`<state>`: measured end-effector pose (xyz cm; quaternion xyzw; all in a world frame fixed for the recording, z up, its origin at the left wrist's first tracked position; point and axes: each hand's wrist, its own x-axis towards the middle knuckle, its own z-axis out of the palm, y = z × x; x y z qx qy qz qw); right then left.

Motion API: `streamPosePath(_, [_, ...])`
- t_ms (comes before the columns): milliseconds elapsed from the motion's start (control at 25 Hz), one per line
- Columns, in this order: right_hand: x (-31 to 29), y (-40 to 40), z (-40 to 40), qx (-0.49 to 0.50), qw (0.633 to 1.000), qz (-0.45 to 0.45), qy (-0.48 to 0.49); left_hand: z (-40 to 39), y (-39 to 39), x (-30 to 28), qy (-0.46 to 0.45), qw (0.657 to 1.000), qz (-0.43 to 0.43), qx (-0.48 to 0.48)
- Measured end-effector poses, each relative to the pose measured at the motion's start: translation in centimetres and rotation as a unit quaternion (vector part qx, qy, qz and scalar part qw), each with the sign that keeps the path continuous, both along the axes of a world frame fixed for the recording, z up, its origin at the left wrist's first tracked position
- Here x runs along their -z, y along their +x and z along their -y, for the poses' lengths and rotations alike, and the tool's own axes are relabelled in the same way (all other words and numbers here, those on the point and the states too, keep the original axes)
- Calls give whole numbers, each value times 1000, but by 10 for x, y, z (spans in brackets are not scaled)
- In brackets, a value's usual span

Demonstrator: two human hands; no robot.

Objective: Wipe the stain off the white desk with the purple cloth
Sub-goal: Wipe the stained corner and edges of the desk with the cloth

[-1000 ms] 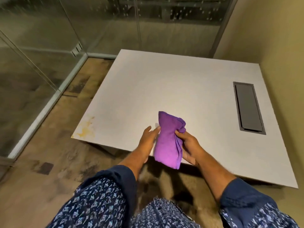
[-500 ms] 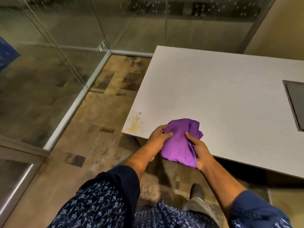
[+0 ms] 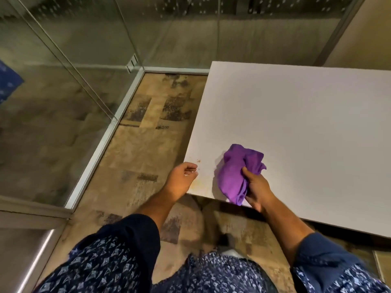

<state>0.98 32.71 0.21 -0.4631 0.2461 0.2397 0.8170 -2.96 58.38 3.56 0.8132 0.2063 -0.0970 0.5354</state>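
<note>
R hand [image 3: 257, 187] grip: bunched purple cloth [image 3: 237, 174] on white desk [image 3: 306, 123] | L hand [image 3: 182, 176] grip: loose, empty | stain [image 3: 198, 160] by corner

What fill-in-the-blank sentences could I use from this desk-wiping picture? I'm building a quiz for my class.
1. The purple cloth is held in the ____ hand.
2. The yellowish stain lies near the desk's front ____ corner.
3. The left hand rests at the desk's corner and holds ____.
4. The cloth sits to the ____ of the stain.

Missing words: right; left; nothing; right
</note>
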Motion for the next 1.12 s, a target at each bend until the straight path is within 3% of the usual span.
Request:
streamPosePath(280, [8,26,-27,14,973,80,-218,-62,74,-8,61,996,-12,59])
streamPosePath(480, [12,31,-58,161,974,3,-158,-78,130,9,101,970,-11,219])
streamPosePath(560, [5,33,-84,248,959,-29,-132,-86,154,20,118,949,0,294])
streamPosePath(640, [-6,30,-109,323,934,-36,-152,-95,175,34,147,913,16,381])
streamPosePath(760, [-13,17,-140,370,885,-25,-282,-104,205,53,171,848,39,500])
streamPosePath(960, [1,-14,-170,343,810,-6,-475,-104,235,74,254,758,59,597])
streamPosePath(1120, [19,-23,-158,293,723,-20,-626,-99,257,90,293,747,73,592])
